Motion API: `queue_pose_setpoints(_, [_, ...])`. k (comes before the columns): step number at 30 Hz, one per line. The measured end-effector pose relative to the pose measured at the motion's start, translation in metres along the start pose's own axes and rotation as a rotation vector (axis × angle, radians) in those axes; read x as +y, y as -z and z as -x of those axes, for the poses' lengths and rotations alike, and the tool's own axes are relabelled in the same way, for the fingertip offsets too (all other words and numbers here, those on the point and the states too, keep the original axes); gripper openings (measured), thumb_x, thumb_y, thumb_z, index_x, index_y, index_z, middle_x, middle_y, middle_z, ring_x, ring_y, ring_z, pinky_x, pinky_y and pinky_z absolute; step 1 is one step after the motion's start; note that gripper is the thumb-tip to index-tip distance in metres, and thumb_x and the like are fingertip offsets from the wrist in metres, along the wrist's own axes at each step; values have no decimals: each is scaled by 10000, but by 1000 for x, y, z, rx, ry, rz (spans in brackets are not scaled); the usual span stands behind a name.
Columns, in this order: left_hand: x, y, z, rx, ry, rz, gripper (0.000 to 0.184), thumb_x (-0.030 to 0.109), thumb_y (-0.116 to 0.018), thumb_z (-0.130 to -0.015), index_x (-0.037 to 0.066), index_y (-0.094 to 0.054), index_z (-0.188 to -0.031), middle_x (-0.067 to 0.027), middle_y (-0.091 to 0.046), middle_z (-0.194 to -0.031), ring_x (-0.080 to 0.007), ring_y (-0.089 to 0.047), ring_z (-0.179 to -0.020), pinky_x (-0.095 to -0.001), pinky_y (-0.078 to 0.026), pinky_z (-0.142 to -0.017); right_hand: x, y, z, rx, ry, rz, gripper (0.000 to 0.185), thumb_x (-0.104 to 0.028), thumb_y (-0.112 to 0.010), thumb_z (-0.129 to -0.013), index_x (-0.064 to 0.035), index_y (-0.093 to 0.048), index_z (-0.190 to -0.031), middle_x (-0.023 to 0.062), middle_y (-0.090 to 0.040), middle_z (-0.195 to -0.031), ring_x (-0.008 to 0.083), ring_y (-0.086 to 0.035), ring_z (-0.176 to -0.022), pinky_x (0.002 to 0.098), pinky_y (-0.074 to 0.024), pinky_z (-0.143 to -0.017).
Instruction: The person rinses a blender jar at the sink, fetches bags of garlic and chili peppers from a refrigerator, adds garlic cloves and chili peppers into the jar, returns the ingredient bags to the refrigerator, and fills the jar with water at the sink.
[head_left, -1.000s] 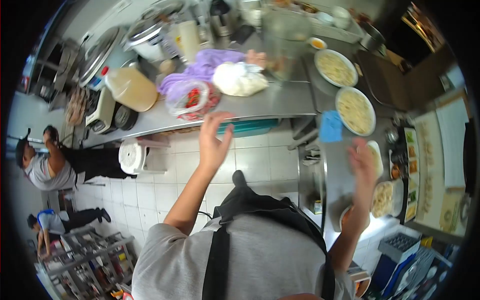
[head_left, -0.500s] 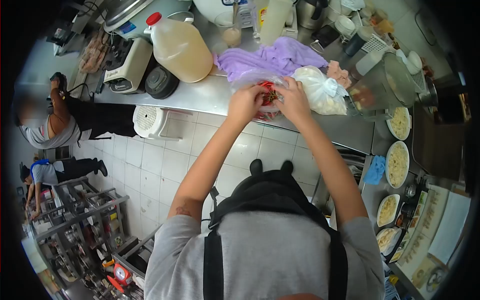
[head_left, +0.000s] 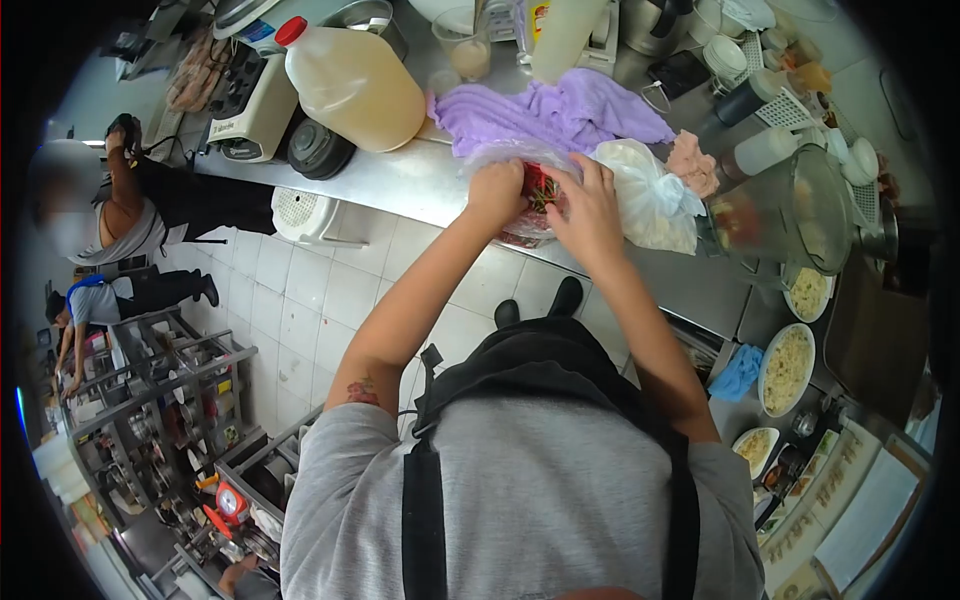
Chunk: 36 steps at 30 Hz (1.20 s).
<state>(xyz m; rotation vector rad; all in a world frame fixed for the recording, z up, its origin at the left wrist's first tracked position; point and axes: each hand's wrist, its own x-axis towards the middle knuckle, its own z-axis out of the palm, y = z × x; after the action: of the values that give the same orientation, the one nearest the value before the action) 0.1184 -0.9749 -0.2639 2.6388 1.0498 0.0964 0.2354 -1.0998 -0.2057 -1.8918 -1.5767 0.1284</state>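
A clear plastic bag (head_left: 493, 157) of red chili peppers with green stems (head_left: 543, 188) rests at the front edge of the steel counter. My left hand (head_left: 497, 195) is closed on the bag's left side, its fingertips curled in at the opening. From the right, my right hand (head_left: 590, 213) reaches into the mouth of the bag, thumb and fingers around some stemmed chili peppers. Just right of that hand sits a knotted white plastic bag (head_left: 648, 200) with pale contents. A purple towel (head_left: 555, 118) lies crumpled behind the chili bag.
On the counter's left stand a jug with a red cap (head_left: 358, 88), a black round part (head_left: 320, 155) and a blender base (head_left: 250, 110). A clear blender jar (head_left: 775, 215) stands to the right, near oval dishes of pale food (head_left: 787, 370). Two other people are at the left.
The camera view has shifted slightly. My right hand's fingers have spread a little, and more green stems show between my hands. My left hand keeps its hold on the bag.
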Motion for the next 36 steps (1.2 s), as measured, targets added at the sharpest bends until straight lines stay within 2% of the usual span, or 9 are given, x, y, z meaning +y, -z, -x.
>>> queue_pose_setpoints(7, [-13,28,12,-109,-50,116,396,126,-722,-643,131,-686,-1037,-138,-681,-806,-295,-652,-717,-377,-521,-672,4,2,3,47,-73,-223,355,-47,-675,-704,-99,-653,-1054,104,-531,-1150,293,-474,-1051,376,-409,-920])
queue_pose_setpoints(10, [-18,40,12,-153,73,388,327,196,-764,-650,116,-713,-963,-125,-681,-803,-292,-648,-738,-372,-511,-691,4,5,2,65,-94,-277,282,-46,-654,-723,-96,-669,-1001,82,-579,-1042,269,-520,-962,359,-439,-847])
queue_pose_setpoints(14, [-25,44,10,-228,228,728,296,239,-761,-720,37,-714,-931,-123,-683,-743,-212,-647,-653,-308,-494,-610,5,2,1,27,-97,-314,203,-57,-636,-739,-88,-682,-935,88,-625,-898,273,-572,-850,360,-468,-760])
queue_pose_setpoints(20, [-22,53,15,67,48,746,282,257,-738,-766,10,-717,-900,-140,-676,-708,-161,-625,-594,-295,-485,-576,-12,3,-1,-170,-211,-351,195,-134,-660,-772,-58,-684,-949,101,-646,-829,252,-622,-719,347,-483,-658])
queue_pose_setpoints(23, [-13,71,18,43,44,798,282,243,-728,-787,-12,-710,-908,-112,-686,-740,-126,-623,-632,-264,-489,-589,-14,-7,-5,-146,-195,-347,213,-176,-672,-796,-45,-685,-964,90,-644,-789,191,-591,-648,304,-453,-602])
queue_pose_setpoints(27, [-5,74,19,10,112,1220,244,177,-692,-828,-40,-695,-939,-73,-690,-785,-94,-618,-685,-227,-502,-629,-18,-8,-15,-361,-379,-399,215,-206,-646,-844,-27,-686,-955,90,-667,-772,121,-601,-671,254,-454,-614])
queue_pose_setpoints(30, [2,79,25,54,100,1306,214,132,-670,-847,-44,-689,-968,-60,-690,-827,-83,-615,-732,-217,-505,-679,-10,-29,-9,-228,-389,-764,212,-199,-611,-880,-12,-682,-951,84,-686,-769,100,-609,-694,243,-471,-637])
queue_pose_setpoints(33, [9,81,33,119,28,1219,205,117,-672,-846,-28,-689,-990,-67,-694,-873,-82,-617,-787,-223,-501,-743,-14,-28,-5,-135,-455,-826,209,-189,-613,-874,-10,-684,-956,71,-690,-754,116,-629,-648,251,-482,-609])
queue_pose_setpoints(36, [14,84,37,134,25,1220,195,93,-673,-842,-31,-688,-992,-60,-693,-870,-76,-613,-789,-219,-500,-734,-16,-27,-3,-95,-330,-738,194,-171,-600,-877,-12,-680,-954,78,-688,-745,126,-634,-641,258,-485,-608])
